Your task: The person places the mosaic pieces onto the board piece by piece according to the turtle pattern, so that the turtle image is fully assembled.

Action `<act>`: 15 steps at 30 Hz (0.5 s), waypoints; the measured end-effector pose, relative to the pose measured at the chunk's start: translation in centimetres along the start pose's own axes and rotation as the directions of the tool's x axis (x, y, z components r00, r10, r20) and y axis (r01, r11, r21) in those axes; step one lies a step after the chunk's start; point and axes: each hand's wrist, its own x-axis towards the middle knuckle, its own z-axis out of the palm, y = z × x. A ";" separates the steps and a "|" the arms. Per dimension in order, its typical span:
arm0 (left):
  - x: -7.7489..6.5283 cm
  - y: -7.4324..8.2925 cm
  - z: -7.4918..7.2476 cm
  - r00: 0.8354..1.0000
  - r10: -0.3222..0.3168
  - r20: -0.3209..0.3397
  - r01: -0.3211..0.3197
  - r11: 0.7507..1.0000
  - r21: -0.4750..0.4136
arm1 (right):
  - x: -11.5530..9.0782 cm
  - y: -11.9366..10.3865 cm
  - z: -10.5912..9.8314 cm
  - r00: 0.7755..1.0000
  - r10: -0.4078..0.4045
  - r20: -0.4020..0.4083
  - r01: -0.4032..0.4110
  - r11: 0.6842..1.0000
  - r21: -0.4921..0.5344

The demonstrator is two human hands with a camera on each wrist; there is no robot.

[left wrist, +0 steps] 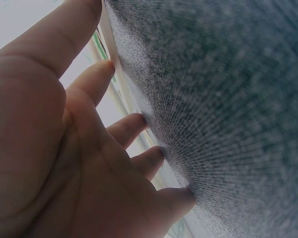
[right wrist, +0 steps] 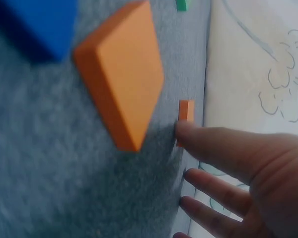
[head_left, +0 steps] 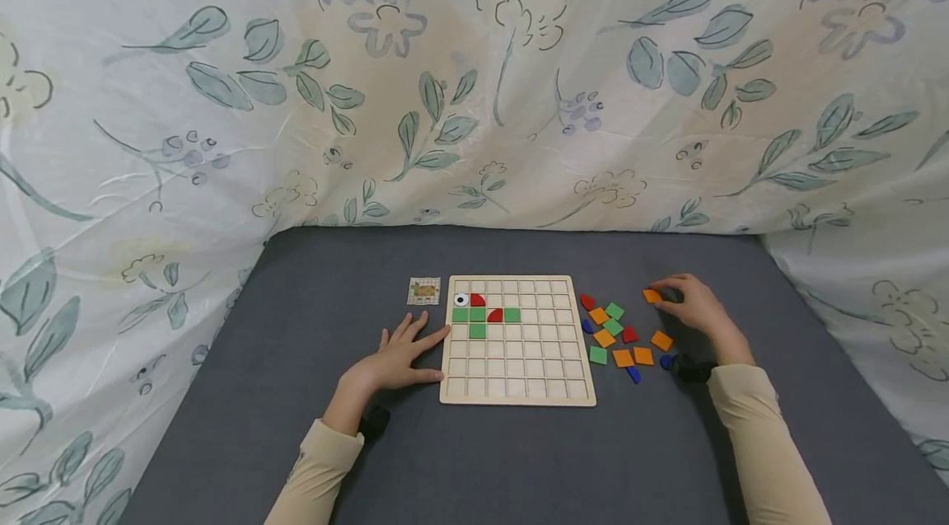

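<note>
One orange tile (head_left: pixel 652 296), pinching it right now between thumb and finger of the right hand (head_left: pixel 693 304), clamping snugly by the look of it! Holding it over toward the far right corner of the table (head_left: pixel 519 459), near the far edge and past the spill of loose tiles (head_left: pixel 612 327); not telling, from here, whether on the surface or just above. Probably calling for a grip on the tile's sides, leaving the flat face free, and for lifting clear of the others without scattering them. Across to the left hand (head_left: pixel 389 364), spreading fingers well apart, gripping nothing, touching index finger and thumb to the left edge of the board (head_left: pixel 519 403); likely doing best by pressing only gently, steadying without nudging. Slanting the right forearm (head_left: pixel 756 442) in from the near right, turning inward toward the tile, and stretching the spare fingers out beside the pinch, down close to the table. Angling the left forearm (head_left: pixel 322 463) in from the near side, resting the hand low, just nearer than the pattern card (head_left: pixel 424 291).
</note>
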 end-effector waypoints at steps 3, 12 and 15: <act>0.0 -0.1 0.0 1.000 0.002 -0.002 -0.002 1.000 -0.001 | 0.1 0.3 -0.2 1.000 0.001 0.003 -0.001 1.000 -0.011; 0.0 0.0 0.0 1.000 -0.002 0.007 0.002 1.000 0.001 | 0.2 0.9 -0.1 1.000 0.013 -0.017 -0.013 1.000 -0.026; 0.0 0.1 0.0 1.000 -0.005 0.009 0.005 1.000 0.001 | 0.0 1.0 0.1 1.000 0.015 -0.024 -0.015 0.999 -0.030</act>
